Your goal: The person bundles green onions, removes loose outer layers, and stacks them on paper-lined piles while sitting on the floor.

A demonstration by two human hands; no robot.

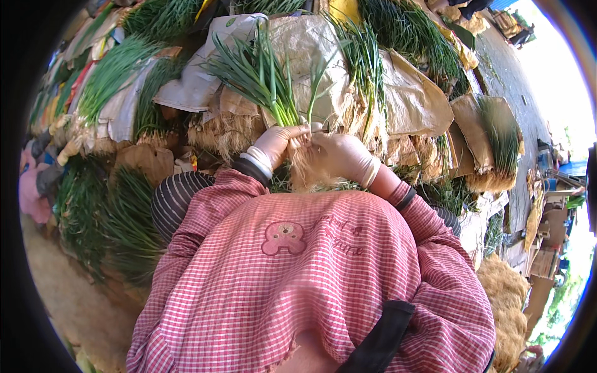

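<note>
My left hand (279,143), in a thin pale glove, grips a bunch of green onions (275,100) around its white stems, leaves fanned up and left, pale roots hanging below. My right hand (343,156), gloved too, is closed at the stem bases and roots beside it; a single green stalk (313,91) rises between the hands. Its fingertips are partly hidden, and I cannot tell which stems it holds. Just beyond, another bunch of green onions (366,70) lies with its roots towards me on a pale sheet (303,46).
More green onions (116,74) lie in piles at the left, top and right (499,135). Brown sheets (415,98) cover part of the stack ahead. Onion leaves (135,219) are heaped by my left knee. Another person's pink clothing (35,186) shows at the far left.
</note>
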